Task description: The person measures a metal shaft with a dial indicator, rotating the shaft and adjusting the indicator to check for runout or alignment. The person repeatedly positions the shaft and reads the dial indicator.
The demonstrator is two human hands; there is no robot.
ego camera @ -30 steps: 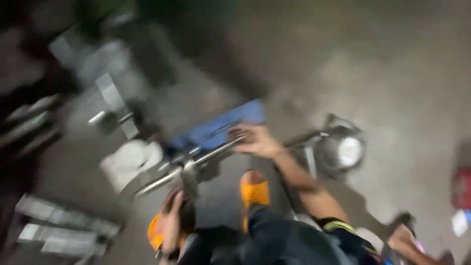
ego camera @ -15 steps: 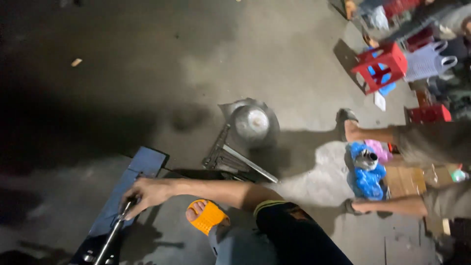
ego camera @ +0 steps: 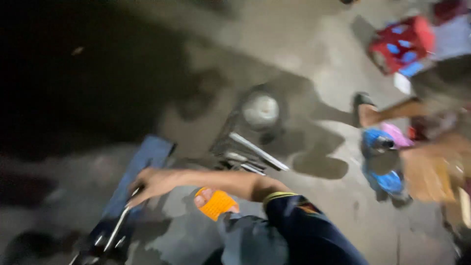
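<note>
My right hand (ego camera: pixel 153 182) reaches out to the left, its fingers closed around the upper end of a thin metal bar (ego camera: pixel 117 226). The bar slants down to the lower left over a long blue board (ego camera: pixel 147 159) that lies on the concrete floor. A dark sleeve with a yellow cuff (ego camera: pixel 284 206) covers the upper arm. My foot in an orange sandal (ego camera: pixel 216 203) rests just below the forearm. My left hand is out of the frame. The picture is blurred by motion.
A metal frame with a round silvery part (ego camera: pixel 260 110) stands on the floor beyond my arm. At the right are another person's leg and sandalled foot (ego camera: pixel 367 112), a blue object (ego camera: pixel 385 164), a cardboard box (ego camera: pixel 427 177) and a red plastic stool (ego camera: pixel 400 43). The left side is dark.
The view has swung across the floor and drawn closer. My right hand has stayed closed on the metal bar over the blue board. The left hand seen earlier has left the frame.
</note>
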